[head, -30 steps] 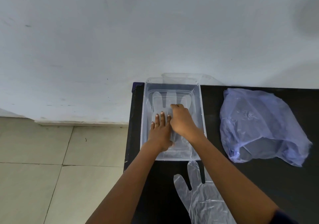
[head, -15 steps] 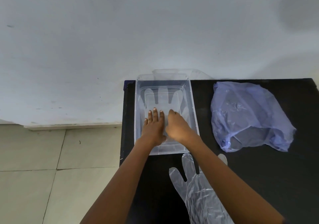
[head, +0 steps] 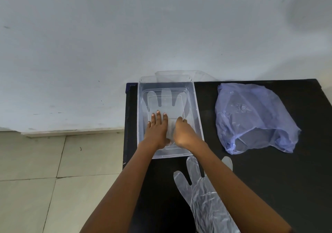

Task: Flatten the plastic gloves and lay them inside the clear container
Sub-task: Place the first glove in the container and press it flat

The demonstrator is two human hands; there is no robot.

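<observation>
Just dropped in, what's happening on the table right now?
A person has both hands inside the clear container, smoothing a plastic glove flat on its bottom. The left hand presses with straight fingers; the right hand has its fingers curled on the glove. Another glove lies on the black table, and a blue bag sits to the right.

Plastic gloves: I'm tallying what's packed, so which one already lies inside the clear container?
The glove under both hands, spread inside the clear container. The other glove lies on the black table, nearer the person.
</observation>
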